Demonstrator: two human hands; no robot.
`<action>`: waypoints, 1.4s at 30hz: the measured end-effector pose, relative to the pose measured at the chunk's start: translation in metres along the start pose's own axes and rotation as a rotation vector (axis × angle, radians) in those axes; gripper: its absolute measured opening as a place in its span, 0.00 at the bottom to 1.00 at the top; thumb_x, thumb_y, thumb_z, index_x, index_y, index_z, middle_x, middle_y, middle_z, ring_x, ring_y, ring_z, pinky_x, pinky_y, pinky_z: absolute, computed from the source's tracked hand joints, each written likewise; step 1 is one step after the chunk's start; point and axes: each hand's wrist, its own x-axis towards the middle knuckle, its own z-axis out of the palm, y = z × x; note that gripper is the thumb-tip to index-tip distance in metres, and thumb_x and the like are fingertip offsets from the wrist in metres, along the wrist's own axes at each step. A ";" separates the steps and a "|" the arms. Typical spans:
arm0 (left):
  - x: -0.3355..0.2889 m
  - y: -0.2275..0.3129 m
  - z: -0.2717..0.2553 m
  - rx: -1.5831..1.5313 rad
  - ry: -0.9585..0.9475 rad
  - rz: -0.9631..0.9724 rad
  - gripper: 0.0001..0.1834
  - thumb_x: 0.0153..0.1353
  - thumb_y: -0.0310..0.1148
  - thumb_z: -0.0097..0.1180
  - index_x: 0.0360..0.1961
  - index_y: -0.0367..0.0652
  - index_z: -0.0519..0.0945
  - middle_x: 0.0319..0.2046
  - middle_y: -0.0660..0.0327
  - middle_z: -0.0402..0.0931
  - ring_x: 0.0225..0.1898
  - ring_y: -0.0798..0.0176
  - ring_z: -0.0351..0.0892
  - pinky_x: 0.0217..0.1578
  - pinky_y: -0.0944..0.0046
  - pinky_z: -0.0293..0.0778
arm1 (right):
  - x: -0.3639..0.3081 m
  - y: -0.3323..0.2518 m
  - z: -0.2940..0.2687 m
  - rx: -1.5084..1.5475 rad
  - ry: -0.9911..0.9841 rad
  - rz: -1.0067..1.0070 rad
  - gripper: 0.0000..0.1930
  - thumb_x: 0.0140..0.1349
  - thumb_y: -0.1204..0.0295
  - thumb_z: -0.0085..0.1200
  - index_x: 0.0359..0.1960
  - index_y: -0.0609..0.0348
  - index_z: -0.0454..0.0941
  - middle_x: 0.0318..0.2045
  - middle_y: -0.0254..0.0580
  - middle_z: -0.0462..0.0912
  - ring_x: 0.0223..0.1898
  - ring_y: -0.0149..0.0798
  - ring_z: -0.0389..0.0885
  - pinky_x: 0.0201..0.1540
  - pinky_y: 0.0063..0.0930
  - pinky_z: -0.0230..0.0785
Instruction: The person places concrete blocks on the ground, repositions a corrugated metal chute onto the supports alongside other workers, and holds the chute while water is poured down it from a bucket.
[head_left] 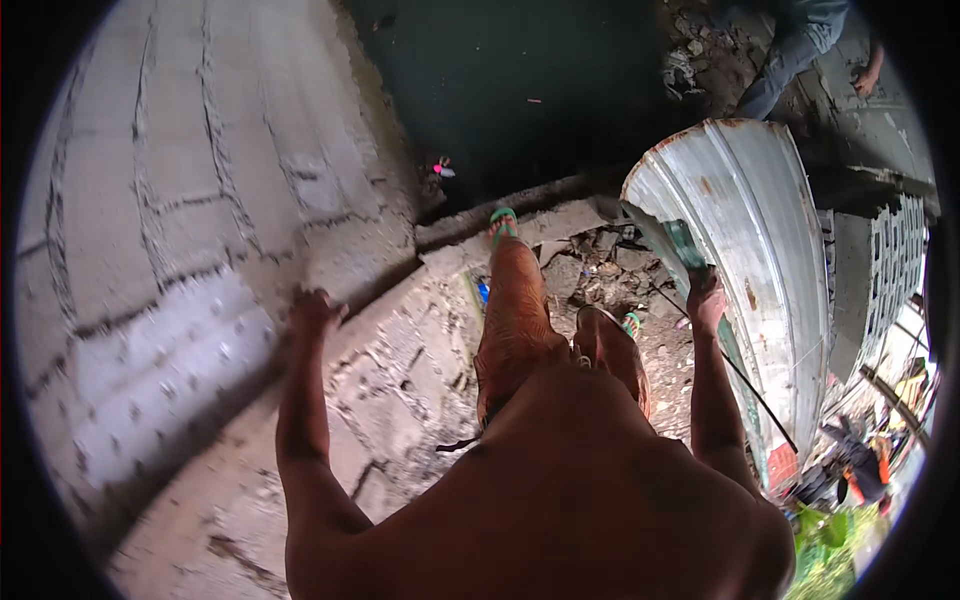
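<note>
My left hand [316, 312] is beside the concrete block wall [180, 130], its fingers loosely bent and apart. It holds nothing that I can see, and whether it touches the wall I cannot tell. My right hand [707, 296] is closed around the lower end of a flat green object [685, 243], whose kind I cannot make out. Just right of that hand stands a curved, ribbed grey metal sheet [750, 210] with rusty edges. A thin dark rod [745, 378] slants past my right forearm.
My left foot, in a green flip-flop [503, 217], is on a concrete ledge [570, 220] beside dark water [510, 90]. Rubble [600, 262] lies between ledge and sheet. Another person's leg [785, 70] shows at the far right. Assorted clutter [860, 465] lies at the right.
</note>
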 end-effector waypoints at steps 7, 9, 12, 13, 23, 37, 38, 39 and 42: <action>-0.034 -0.015 -0.050 0.108 -0.372 0.108 0.29 0.45 0.49 0.72 0.49 0.54 0.80 0.44 0.56 0.80 0.55 0.53 0.74 0.54 0.48 0.69 | 0.014 -0.019 0.009 0.037 -0.172 0.233 0.16 0.63 0.52 0.51 0.44 0.45 0.79 0.45 0.42 0.83 0.52 0.53 0.77 0.52 0.63 0.60; -0.045 -0.031 -0.063 0.095 -0.399 0.202 0.34 0.44 0.49 0.72 0.54 0.53 0.77 0.50 0.56 0.75 0.55 0.51 0.73 0.53 0.49 0.71 | 0.020 -0.021 0.007 0.111 -0.192 0.215 0.15 0.63 0.53 0.50 0.44 0.45 0.79 0.44 0.42 0.83 0.51 0.53 0.77 0.52 0.62 0.60; -0.060 -0.061 -0.067 0.125 -0.496 0.240 0.35 0.48 0.48 0.69 0.58 0.52 0.75 0.55 0.53 0.73 0.58 0.48 0.71 0.56 0.48 0.70 | 0.019 -0.016 0.012 0.101 -0.219 0.159 0.18 0.65 0.50 0.50 0.48 0.45 0.78 0.48 0.40 0.82 0.53 0.52 0.75 0.54 0.59 0.59; -0.069 -0.076 -0.058 -0.076 -0.603 0.145 0.35 0.53 0.48 0.64 0.63 0.53 0.70 0.55 0.54 0.74 0.57 0.49 0.73 0.55 0.49 0.73 | 0.019 -0.020 0.014 0.082 -0.213 0.165 0.19 0.65 0.50 0.50 0.48 0.46 0.78 0.48 0.41 0.82 0.54 0.53 0.74 0.54 0.59 0.59; -0.099 -0.078 -0.051 -0.092 -0.737 0.141 0.41 0.53 0.48 0.65 0.65 0.43 0.64 0.39 0.54 0.81 0.40 0.48 0.81 0.45 0.51 0.77 | 0.014 -0.022 0.021 0.123 -0.198 0.162 0.16 0.65 0.52 0.51 0.47 0.45 0.78 0.43 0.41 0.81 0.51 0.50 0.74 0.51 0.61 0.59; -0.065 -0.020 -0.073 -0.285 -0.639 0.046 0.40 0.53 0.47 0.65 0.64 0.43 0.65 0.39 0.53 0.80 0.41 0.48 0.81 0.46 0.51 0.76 | 0.011 -0.015 0.036 0.131 -0.015 0.115 0.15 0.63 0.53 0.53 0.42 0.47 0.78 0.40 0.38 0.80 0.48 0.49 0.75 0.48 0.55 0.61; -0.062 -0.020 -0.070 -0.300 -0.644 0.039 0.40 0.53 0.47 0.65 0.64 0.43 0.65 0.39 0.53 0.80 0.41 0.48 0.81 0.46 0.51 0.76 | 0.011 -0.017 0.033 0.124 -0.013 0.110 0.15 0.62 0.52 0.53 0.42 0.47 0.78 0.40 0.38 0.80 0.48 0.49 0.75 0.48 0.55 0.61; -0.058 -0.020 -0.067 -0.317 -0.645 0.032 0.40 0.53 0.47 0.65 0.64 0.43 0.65 0.39 0.53 0.80 0.41 0.48 0.81 0.46 0.51 0.76 | 0.013 -0.018 0.028 0.132 -0.057 0.123 0.15 0.62 0.52 0.54 0.42 0.47 0.78 0.40 0.38 0.80 0.48 0.49 0.75 0.48 0.55 0.61; -0.047 -0.022 -0.057 -0.362 -0.655 0.009 0.40 0.53 0.47 0.65 0.64 0.42 0.65 0.39 0.53 0.80 0.42 0.48 0.81 0.46 0.51 0.76 | 0.010 -0.022 0.021 0.129 -0.090 0.140 0.16 0.62 0.52 0.53 0.41 0.48 0.77 0.40 0.37 0.80 0.47 0.48 0.75 0.47 0.55 0.61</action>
